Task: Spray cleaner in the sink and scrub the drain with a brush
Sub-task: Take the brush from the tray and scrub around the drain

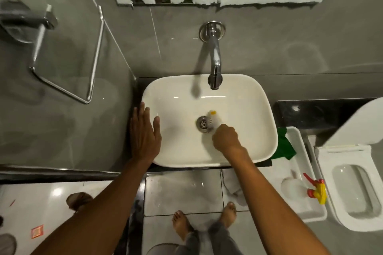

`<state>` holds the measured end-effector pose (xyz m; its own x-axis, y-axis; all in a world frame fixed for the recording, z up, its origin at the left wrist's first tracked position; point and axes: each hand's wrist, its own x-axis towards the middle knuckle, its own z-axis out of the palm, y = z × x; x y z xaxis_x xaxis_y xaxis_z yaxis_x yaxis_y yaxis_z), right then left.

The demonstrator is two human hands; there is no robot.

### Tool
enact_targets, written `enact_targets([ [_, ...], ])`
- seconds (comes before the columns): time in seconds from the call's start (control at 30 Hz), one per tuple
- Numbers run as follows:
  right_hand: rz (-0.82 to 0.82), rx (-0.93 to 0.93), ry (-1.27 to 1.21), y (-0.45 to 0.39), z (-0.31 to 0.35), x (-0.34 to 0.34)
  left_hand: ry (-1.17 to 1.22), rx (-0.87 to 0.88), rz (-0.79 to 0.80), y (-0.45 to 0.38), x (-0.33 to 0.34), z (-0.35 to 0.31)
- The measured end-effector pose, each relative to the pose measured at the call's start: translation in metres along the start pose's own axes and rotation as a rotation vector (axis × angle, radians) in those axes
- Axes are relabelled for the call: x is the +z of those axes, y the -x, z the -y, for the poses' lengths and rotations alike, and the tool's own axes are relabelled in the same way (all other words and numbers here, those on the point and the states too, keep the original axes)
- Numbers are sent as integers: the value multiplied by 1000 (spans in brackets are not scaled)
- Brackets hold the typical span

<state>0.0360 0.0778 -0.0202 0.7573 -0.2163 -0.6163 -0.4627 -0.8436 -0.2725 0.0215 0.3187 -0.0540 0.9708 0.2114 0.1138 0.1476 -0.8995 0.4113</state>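
Right hand (224,137) grip clamped on brush (211,120), bristles against the drain (202,124) in the sink (178,151). Left hand (145,132) lies flat on sink's left rim, fingers apart.

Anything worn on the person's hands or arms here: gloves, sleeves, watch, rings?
Nothing that shows. The left hand and right hand are bare, without gloves; no ring or watch is visible. Both forearms are uncovered to the picture's bottom edge, so no sleeve appears.

A home bathroom: white sink (259,109), wall tap (214,62), toilet (350,188) and grey tiled walls.
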Motion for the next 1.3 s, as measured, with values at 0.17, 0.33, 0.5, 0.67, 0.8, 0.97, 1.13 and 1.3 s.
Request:
enact_targets([
  [0.17,92,-45,74,6,3,11,27,-4,6,-1,0,-1],
  [0.33,-119,132,-53,-13,-17,-14,23,-12,7,-1,-1,-2],
  [0.5,217,-280,144,36,44,44,8,-14,14,-1,-1,-2],
  [0.67,-65,61,-33,-16,2,-9,-2,-14,5,-2,2,-1],
  [0.8,-58,114,98,-24,-14,-39,-6,-19,12,-3,3,0],
  [0.97,300,-146,200,40,49,17,1,-17,32,-2,0,0],
  [1.13,286,-62,248,35,35,-12,-5,-23,46,-2,-4,-2],
  [1.3,80,234,253,7,-51,-74,-7,-39,53,-3,-4,-3],
])
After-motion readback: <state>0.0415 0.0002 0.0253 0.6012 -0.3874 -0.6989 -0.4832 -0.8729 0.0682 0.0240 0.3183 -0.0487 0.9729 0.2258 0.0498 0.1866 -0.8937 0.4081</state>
